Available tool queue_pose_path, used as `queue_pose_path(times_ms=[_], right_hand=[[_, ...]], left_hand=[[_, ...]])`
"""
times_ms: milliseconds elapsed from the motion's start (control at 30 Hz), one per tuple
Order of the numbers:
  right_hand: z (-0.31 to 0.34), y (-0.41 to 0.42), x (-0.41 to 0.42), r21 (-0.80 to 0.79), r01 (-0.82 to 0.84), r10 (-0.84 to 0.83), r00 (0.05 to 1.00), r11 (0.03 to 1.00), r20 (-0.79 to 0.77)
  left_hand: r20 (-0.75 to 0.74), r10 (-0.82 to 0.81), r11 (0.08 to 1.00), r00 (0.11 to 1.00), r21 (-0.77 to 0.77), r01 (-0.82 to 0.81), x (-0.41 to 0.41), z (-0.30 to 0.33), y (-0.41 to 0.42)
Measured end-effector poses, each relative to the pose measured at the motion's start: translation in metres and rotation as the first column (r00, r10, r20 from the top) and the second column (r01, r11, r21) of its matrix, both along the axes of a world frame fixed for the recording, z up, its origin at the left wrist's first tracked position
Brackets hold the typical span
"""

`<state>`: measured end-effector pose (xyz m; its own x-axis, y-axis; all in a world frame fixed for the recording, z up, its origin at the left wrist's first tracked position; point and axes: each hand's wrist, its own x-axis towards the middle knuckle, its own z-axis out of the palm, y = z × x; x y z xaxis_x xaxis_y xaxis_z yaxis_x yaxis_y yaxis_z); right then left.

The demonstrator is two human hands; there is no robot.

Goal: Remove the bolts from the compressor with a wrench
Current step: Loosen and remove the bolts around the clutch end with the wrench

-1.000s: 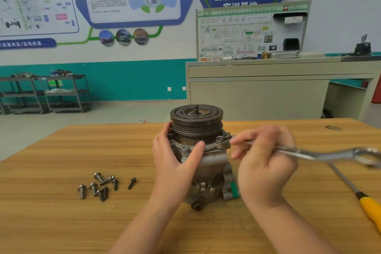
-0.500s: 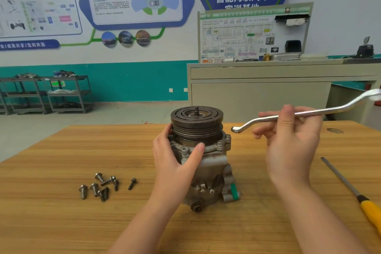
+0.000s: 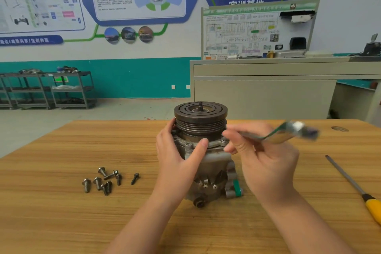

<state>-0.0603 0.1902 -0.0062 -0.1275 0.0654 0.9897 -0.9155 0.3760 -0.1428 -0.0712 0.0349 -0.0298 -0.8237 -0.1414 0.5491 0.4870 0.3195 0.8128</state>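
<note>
Behind the wooden bench (image 3: 61, 202) I see a white and teal workshop wall with blue and green posters, grey metal shelving (image 3: 49, 90) at the left and a grey cabinet (image 3: 268, 97) carrying a wiring diagram board (image 3: 257, 31).

On the bench, roughly in the middle, stands the grey cast-metal compressor (image 3: 208, 179), upright, with its dark grooved pulley (image 3: 201, 117) on top and a short threaded shaft sticking up from the pulley's centre. A green-capped port shows at its lower right.

My left hand (image 3: 179, 159) wraps the left side of the compressor body just under the pulley, fingers curled behind, thumb pressed across the front flange; that grip is closed on the compressor.

My right hand (image 3: 266, 159) is just to the right of the compressor, fingers curled around the shank of a silver steel wrench (image 3: 276, 135). The wrench's far end points up and to the right and is blurred by motion. Its near end reaches toward the flange at the pulley's right side, close to a bolt head (image 3: 223, 140) there; I cannot tell whether it is seated on that bolt.

A loose cluster of dark flanged bolts (image 3: 105, 180) lies on the bench to the left, well apart from the compressor. A yellow-handled screwdriver (image 3: 354, 185) lies at the right edge.
</note>
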Motion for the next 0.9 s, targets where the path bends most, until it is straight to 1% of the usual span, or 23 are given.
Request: queue_pose_path(times_ms=[100,167,233,267,300,333,367,400,433,467,500,533,567,600,633,667,700,733,800,833,867,900], right_hand=[[-0.005,-0.01,0.0,0.149,0.064,-0.047,0.992,0.987,-0.113],[-0.009,-0.017,-0.001,0.174,0.126,-0.097,0.982,0.977,-0.165],[-0.01,-0.021,-0.002,0.086,0.122,-0.112,0.986,0.989,-0.12],[-0.011,-0.022,-0.002,-0.016,0.076,-0.077,0.995,0.997,-0.066],[-0.01,-0.024,-0.001,-0.165,-0.017,0.017,1.0,0.986,-0.001],[-0.007,-0.025,0.0,-0.351,-0.125,0.153,0.987,0.928,0.054],[-0.003,-0.025,0.001,-0.535,-0.201,0.288,0.954,0.821,0.085],[0.0,-0.023,-0.001,-0.686,-0.223,0.405,0.907,0.693,0.114],[0.003,-0.019,-0.004,-0.79,-0.217,0.519,0.843,0.574,0.145],[0.006,-0.012,-0.01,-0.852,-0.207,0.626,0.761,0.48,0.168],[0.008,-0.006,-0.015,-0.89,-0.201,0.724,0.665,0.409,0.182],[0.01,0.0,-0.021,-0.914,-0.191,0.799,0.569,0.357,0.194],[0.012,0.004,-0.024,-0.926,-0.19,0.848,0.492,0.327,0.198],[0.014,0.007,-0.026,-0.925,-0.203,0.868,0.455,0.321,0.202],[0.015,0.008,-0.026,-0.917,-0.228,0.87,0.452,0.327,0.198],[0.015,0.008,-0.024,-0.904,-0.259,0.858,0.479,0.34,0.186],[0.017,0.008,-0.021,-0.882,-0.291,0.831,0.528,0.37,0.175],[0.018,0.007,-0.017,-0.842,-0.311,0.776,0.604,0.44,0.182],[0.02,0.006,-0.011,-0.698,-0.284,0.576,0.786,0.658,0.223],[0.02,0.004,-0.007,-0.608,-0.252,0.468,0.854,0.753,0.226],[0.019,0.003,-0.004,-0.523,-0.221,0.381,0.898,0.823,0.219],[0.017,0.001,-0.002,-0.452,-0.197,0.317,0.925,0.87,0.209]], left_hand=[[-0.013,0.067,0.997,0.998,-0.036,-0.067,-0.008,0.006,0.002],[-0.031,0.086,0.995,0.996,-0.046,-0.087,-0.009,0.007,0.002],[-0.039,0.05,0.997,0.998,-0.049,-0.051,-0.005,0.002,0.001],[-0.029,0.032,0.999,0.999,-0.033,-0.033,-0.003,-0.001,0.0],[-0.022,0.027,0.999,0.999,-0.021,-0.027,-0.001,-0.002,0.0],[-0.019,0.022,1.0,1.0,-0.015,-0.023,0.0,-0.003,0.0],[-0.014,0.019,1.0,1.0,-0.012,-0.019,0.0,-0.003,0.0],[-0.012,0.015,1.0,1.0,-0.008,-0.015,0.0,-0.002,0.001],[-0.01,0.009,1.0,1.0,-0.005,-0.009,0.0,-0.001,0.001],[-0.009,0.004,1.0,1.0,0.001,-0.004,0.0,-0.001,0.001],[-0.009,0.003,1.0,1.0,0.003,-0.003,0.0,-0.001,0.001],[-0.01,0.004,1.0,1.0,0.002,-0.004,0.001,-0.001,0.001],[-0.01,0.007,1.0,1.0,0.002,-0.007,0.001,-0.001,0.001],[-0.012,0.006,1.0,1.0,0.003,-0.006,0.001,-0.001,0.001],[-0.013,0.005,1.0,1.0,0.002,-0.005,0.0,0.0,0.001],[-0.013,0.003,1.0,1.0,0.001,-0.003,0.0,-0.001,0.001],[-0.011,0.001,1.0,1.0,0.001,-0.001,0.0,-0.001,0.001],[-0.008,-0.002,1.0,1.0,0.002,0.002,0.0,-0.001,0.001],[-0.006,-0.007,1.0,1.0,0.003,0.007,0.001,-0.001,0.001],[-0.005,-0.008,1.0,1.0,0.006,0.008,0.001,0.0,0.001],[-0.003,-0.012,1.0,1.0,0.006,0.012,0.002,0.0,0.001],[0.0,-0.017,1.0,1.0,0.006,0.017,0.002,0.0,0.0]])
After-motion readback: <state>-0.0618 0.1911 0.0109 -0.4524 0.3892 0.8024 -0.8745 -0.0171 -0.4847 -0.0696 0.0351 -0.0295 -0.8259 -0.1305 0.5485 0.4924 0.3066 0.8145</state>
